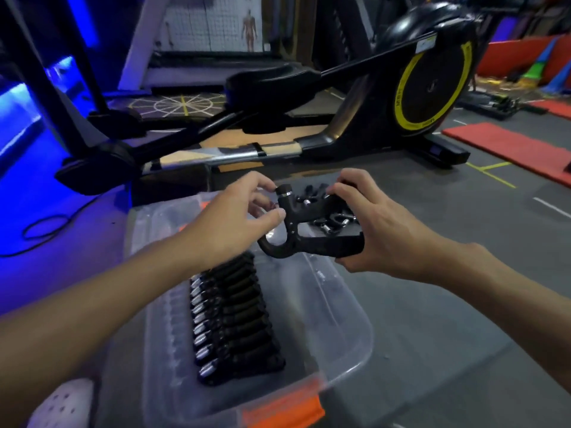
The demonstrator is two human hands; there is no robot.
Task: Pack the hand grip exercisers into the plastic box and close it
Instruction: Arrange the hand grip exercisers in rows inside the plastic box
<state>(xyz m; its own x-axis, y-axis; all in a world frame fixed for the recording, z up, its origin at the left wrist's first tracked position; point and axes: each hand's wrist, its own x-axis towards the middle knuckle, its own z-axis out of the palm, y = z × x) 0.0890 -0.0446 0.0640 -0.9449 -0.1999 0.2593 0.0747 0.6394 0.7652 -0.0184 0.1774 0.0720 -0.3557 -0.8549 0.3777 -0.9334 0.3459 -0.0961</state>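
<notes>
The right hand (370, 223) grips the handles of a hand grip exerciser (312, 233), and the left hand (234, 217) pinches its knob end, above the plastic box (349, 319). Lowered crooked, it could tip the packed row (234, 319), and the lid, possibly that blurred sheet (167, 220) behind, wouldn't seat.

Both bare forearms reach forward and converge. The right hand (380, 222) grips an exerciser (321, 246) by its handles. The left hand (230, 223) pinches its knobbed end with curled fingers (274, 217).
</notes>
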